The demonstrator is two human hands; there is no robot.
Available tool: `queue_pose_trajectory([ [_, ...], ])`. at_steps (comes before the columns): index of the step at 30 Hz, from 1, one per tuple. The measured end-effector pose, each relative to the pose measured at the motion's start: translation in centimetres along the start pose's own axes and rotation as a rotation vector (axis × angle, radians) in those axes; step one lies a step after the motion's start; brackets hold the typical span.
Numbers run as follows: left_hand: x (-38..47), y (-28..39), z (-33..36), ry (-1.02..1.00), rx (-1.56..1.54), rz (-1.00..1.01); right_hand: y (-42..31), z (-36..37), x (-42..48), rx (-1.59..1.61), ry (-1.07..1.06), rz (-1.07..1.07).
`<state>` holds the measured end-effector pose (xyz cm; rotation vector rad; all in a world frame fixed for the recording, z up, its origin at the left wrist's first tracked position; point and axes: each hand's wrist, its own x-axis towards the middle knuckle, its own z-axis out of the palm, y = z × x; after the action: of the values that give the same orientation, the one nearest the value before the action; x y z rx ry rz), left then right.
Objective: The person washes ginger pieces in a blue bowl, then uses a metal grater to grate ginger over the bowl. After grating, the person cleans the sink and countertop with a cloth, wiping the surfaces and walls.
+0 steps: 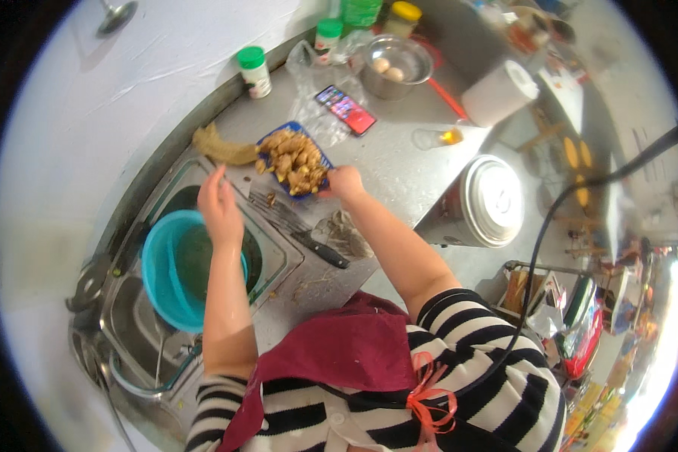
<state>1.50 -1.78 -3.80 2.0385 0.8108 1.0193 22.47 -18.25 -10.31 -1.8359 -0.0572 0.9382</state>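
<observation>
My right hand (343, 183) grips the near right end of a blue plastic basket (324, 153) heaped with knobbly ginger root (291, 155). Nothing is held in my left hand (220, 206), its fingers extended above the sink edge and blurred. Just beyond those fingertips lies a crumpled yellowish-brown cloth (223, 148), touching the basket. Below my left hand a teal plastic basin (172, 265) with murky water sits over the double sink; my forearm covers part of it. A knife with a black handle (329, 252) rests on the counter between my arms, beside a crumpled brownish-grey cloth or bag (343, 231).
Beyond the basket are a lit phone (346, 110) on a clear plastic bag, a steel bowl (398, 68) with eggs, and green-lidded jars (254, 72). To the right stand a paper roll (500, 93), a glass lying on its side (438, 137) and a lidded metal bucket (474, 203).
</observation>
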Motion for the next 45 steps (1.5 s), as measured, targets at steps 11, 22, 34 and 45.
queue_pose_trajectory([
  [11, -12.7, 2.5, -4.6, -0.222, -0.134, -0.101, -4.0, -10.6, -10.5, 0.313, 0.075, 0.117],
  [22, -4.5, 2.0, 2.6, -0.268, 0.178, -0.218, -16.4, -34.7, -1.6, 0.356, 0.262, -0.135],
  [34, 1.5, -0.7, 12.4, -0.128, 0.881, -0.404, -16.4, -40.1, 23.0, 0.592, 0.453, -0.11],
  [45, 1.1, -4.8, 11.3, -0.127, 0.816, -0.586, -12.3, -39.4, 27.5, 0.707, 0.458, -0.013],
])
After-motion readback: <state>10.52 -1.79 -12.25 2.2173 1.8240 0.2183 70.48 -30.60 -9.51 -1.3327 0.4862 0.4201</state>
